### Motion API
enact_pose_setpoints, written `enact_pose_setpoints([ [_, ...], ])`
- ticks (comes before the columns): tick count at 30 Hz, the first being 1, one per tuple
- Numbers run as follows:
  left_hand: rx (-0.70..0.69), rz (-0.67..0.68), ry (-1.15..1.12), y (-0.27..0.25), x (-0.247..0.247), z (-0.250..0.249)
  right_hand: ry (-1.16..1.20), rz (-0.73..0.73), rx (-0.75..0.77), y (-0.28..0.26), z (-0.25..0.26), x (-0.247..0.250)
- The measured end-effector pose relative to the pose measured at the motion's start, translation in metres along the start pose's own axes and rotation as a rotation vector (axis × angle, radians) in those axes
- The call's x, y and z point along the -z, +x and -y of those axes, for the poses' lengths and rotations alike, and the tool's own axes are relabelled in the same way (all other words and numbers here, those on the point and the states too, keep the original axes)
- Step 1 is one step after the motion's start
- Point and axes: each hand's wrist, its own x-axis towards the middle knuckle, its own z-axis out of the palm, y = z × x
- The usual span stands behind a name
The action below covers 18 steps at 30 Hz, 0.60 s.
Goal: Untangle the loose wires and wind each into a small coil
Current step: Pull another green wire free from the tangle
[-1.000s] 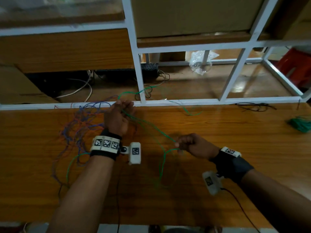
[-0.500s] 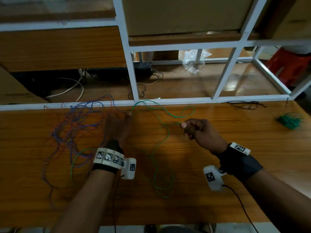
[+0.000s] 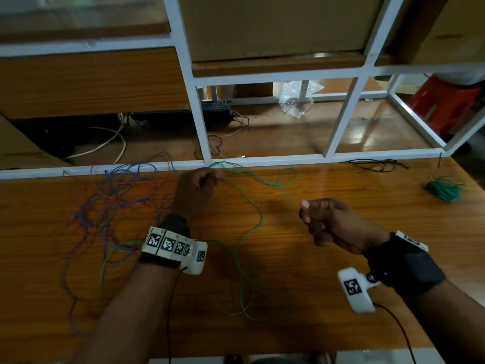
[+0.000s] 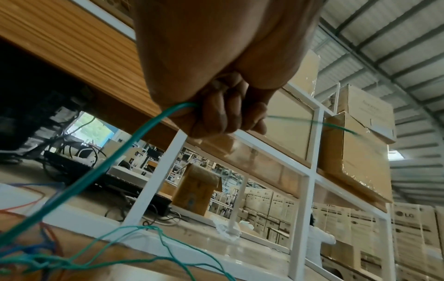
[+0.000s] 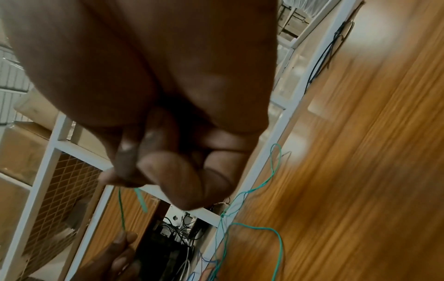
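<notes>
A long green wire (image 3: 253, 206) loops over the wooden table (image 3: 341, 324). My left hand (image 3: 202, 183) grips it in a fist near the white rail, and the wire (image 4: 134, 136) runs out from under the curled fingers (image 4: 223, 116). My right hand (image 3: 317, 219) hovers mid-table to the right and pinches the same wire near its end, a short tip (image 5: 140, 199) poking out below the fingertips (image 5: 127, 171). A thin stretch of wire (image 5: 122, 211) runs between the two hands. A tangle of blue and orange wires (image 3: 118, 195) lies left of my left hand.
A small wound green coil (image 3: 443, 189) sits at the table's far right. Black wires (image 3: 372, 164) lie by the white frame rail (image 3: 288, 160). Behind the frame are a black power strip (image 3: 215, 109), cables, a plastic bag (image 3: 296, 97) and cardboard boxes.
My right hand has carried the green wire's end up and to the right, away from the left hand. Loops of green wire have spread over the table near the rail.
</notes>
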Motion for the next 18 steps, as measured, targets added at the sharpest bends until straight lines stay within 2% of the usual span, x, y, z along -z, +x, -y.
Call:
enact_pose_setpoints([
  [2, -0.012, 0.026, 0.01, 0.002, -0.005, -0.005, -0.095, 0.003, -0.036, -0.003, -0.001, 0.002],
  [3, -0.018, 0.093, 0.031, 0.002, -0.011, -0.01, -0.262, -0.041, -0.026, -0.003, 0.002, 0.003],
  [4, -0.035, 0.169, 0.092, -0.001, -0.021, -0.017, -0.494, -0.137, 0.004, -0.003, 0.006, 0.006],
  [5, -0.079, 0.221, 0.173, -0.004, -0.033, -0.023, -0.731, -0.299, 0.056, -0.003, 0.013, 0.011],
  [6, -0.138, 0.251, 0.241, -0.008, -0.046, -0.028, -0.906, -0.477, 0.129, -0.005, 0.022, 0.014],
  [7, -0.194, 0.268, 0.276, -0.013, -0.06, -0.034, -1.038, -0.575, 0.214, -0.009, 0.03, 0.015],
  [8, -0.232, 0.279, 0.294, -0.017, -0.072, -0.041, -1.129, -0.56, 0.313, -0.009, 0.036, 0.013],
  [11, -0.262, 0.303, 0.246, -0.021, -0.098, -0.052, -1.194, -0.256, 0.44, 0.001, 0.033, -0.001],
  [13, -0.205, 0.326, 0.189, -0.018, -0.102, -0.054, -1.215, -0.238, 0.468, 0.005, 0.027, 0.001],
  [17, -0.111, 0.383, 0.04, -0.018, -0.091, -0.054, -1.034, -0.185, 0.415, -0.016, 0.034, 0.034],
  [18, -0.1, 0.407, 0.038, -0.019, -0.087, -0.053, -1.048, -0.233, 0.424, -0.024, 0.036, 0.046],
])
